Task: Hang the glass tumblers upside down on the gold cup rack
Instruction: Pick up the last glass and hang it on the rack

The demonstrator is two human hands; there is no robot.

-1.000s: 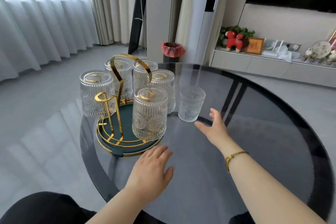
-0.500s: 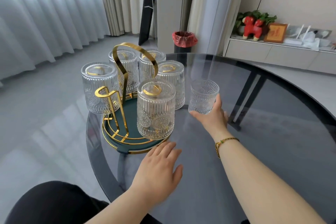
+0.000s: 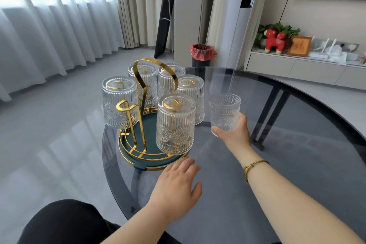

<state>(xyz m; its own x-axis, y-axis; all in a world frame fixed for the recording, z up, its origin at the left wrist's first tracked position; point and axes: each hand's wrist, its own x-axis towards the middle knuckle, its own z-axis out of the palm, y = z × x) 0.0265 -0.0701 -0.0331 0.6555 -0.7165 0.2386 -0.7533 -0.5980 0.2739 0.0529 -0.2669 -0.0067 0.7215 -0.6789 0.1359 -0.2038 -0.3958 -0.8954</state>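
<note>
The gold cup rack [image 3: 138, 77] stands on a round green tray [image 3: 150, 156] at the left of the dark glass table [image 3: 297, 144]. Several ribbed glass tumblers hang upside down on its pegs; the nearest tumbler [image 3: 175, 125] is at the front. One gold peg [image 3: 123, 105] at the front left is bare. My right hand [image 3: 233, 134] grips an upright tumbler [image 3: 224, 111] from below, just right of the rack and lifted slightly off the table. My left hand [image 3: 178, 186] hovers flat, fingers spread, by the tray's front edge.
The round table's left edge curves just beyond the tray, with grey floor below. A red-lined bin [image 3: 202, 53] stands behind the table. A low cabinet [image 3: 307, 69] with a red toy horse [image 3: 275, 42] and a frame runs along the right wall. Curtains cover the left.
My right hand reached the upright tumbler, closed around its base and raised it a little. My left hand edged forward toward the tray.
</note>
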